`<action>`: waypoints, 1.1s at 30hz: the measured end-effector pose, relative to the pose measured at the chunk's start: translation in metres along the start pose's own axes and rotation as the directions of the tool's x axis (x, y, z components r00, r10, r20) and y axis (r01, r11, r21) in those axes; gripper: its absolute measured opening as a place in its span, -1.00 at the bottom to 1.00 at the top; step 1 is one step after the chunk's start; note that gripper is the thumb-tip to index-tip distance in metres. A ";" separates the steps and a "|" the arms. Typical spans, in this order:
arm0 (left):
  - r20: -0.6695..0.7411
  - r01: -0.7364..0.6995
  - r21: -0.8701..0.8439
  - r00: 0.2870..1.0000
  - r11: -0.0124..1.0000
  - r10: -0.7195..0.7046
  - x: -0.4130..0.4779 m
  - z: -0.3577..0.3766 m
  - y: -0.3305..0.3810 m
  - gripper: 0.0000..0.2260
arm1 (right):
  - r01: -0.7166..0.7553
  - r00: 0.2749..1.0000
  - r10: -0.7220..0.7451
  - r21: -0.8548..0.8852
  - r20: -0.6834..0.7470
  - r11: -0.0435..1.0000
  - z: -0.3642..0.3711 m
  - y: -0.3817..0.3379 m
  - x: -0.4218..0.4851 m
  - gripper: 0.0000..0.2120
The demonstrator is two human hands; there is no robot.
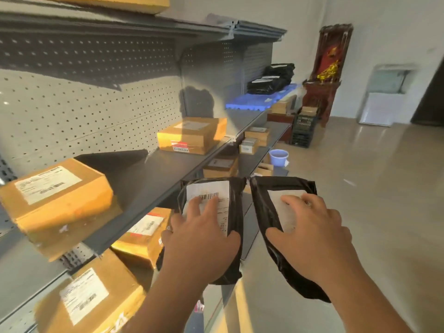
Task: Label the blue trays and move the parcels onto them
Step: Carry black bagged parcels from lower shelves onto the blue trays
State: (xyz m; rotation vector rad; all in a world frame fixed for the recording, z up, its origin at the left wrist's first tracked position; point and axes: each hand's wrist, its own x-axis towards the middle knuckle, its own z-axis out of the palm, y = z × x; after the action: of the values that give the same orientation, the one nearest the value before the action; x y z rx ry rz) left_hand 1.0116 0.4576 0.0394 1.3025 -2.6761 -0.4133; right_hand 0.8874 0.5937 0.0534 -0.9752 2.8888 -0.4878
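My left hand (199, 239) grips a black plastic parcel (234, 212) with a white barcode label, fingers spread over the label. My right hand (310, 234) grips a second black parcel (266, 212) the same way, just to the right of the first. Both are held in the air beside the grey shelf's front edge. Far down the shelf lies a blue tray (259, 99) with several black parcels (274, 79) stacked on its far end.
Cardboard boxes stand on the grey shelf (173, 169): one near left (55, 203), one further along (192, 135), more on lower shelves (141, 234). A blue bucket (278, 157), a black crate (302, 131) and a dark wooden cabinet (324, 92) stand on the tiled floor ahead.
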 end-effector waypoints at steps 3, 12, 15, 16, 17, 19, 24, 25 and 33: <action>0.004 -0.044 -0.004 0.999 0.999 0.044 0.023 0.015 0.041 -0.31 | -0.046 0.998 0.046 0.007 -0.035 0.999 -0.013 0.035 0.024 -0.34; 0.047 -0.204 -0.009 0.978 0.979 0.204 0.108 0.056 0.128 -0.33 | -0.193 0.977 0.198 0.067 -0.079 0.979 -0.018 0.105 0.098 -0.37; 0.064 -0.254 -0.029 0.965 0.967 0.256 0.149 0.070 0.150 -0.33 | -0.250 0.963 0.255 0.069 -0.084 0.966 -0.013 0.118 0.135 -0.35; 0.071 -0.269 -0.037 0.960 0.963 0.271 0.164 0.075 0.157 -0.33 | -0.270 0.957 0.275 0.071 -0.087 0.960 -0.011 0.121 0.149 -0.34; 0.077 -0.284 -0.045 0.955 0.958 0.287 0.180 0.079 0.163 -0.34 | -0.288 0.951 0.295 0.076 -0.093 0.955 -0.009 0.123 0.163 -0.33; 0.085 -0.316 -0.055 0.944 0.947 0.320 0.214 0.086 0.174 -0.34 | -0.323 0.937 0.331 0.082 -0.111 0.943 -0.007 0.126 0.194 -0.32; 0.109 -0.390 -0.057 0.913 0.919 0.394 0.303 0.091 0.201 -0.35 | -0.409 0.897 0.419 0.094 -0.142 0.908 -0.012 0.129 0.269 -0.32; 0.109 -0.407 -0.057 0.905 0.912 0.411 0.320 0.092 0.208 -0.35 | -0.425 0.886 0.437 0.103 -0.154 0.899 -0.013 0.130 0.282 -0.32; 0.157 -0.524 -0.067 0.835 0.849 0.528 0.415 0.118 0.264 -0.37 | -0.537 0.816 0.548 0.110 -0.181 0.836 -0.012 0.160 0.369 -0.32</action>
State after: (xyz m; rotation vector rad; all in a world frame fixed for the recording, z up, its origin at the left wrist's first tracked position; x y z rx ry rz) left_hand 0.5296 0.3073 0.0083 0.4855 -2.9990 -0.4887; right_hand 0.4972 0.4958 0.0331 -0.0550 3.1110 -0.6376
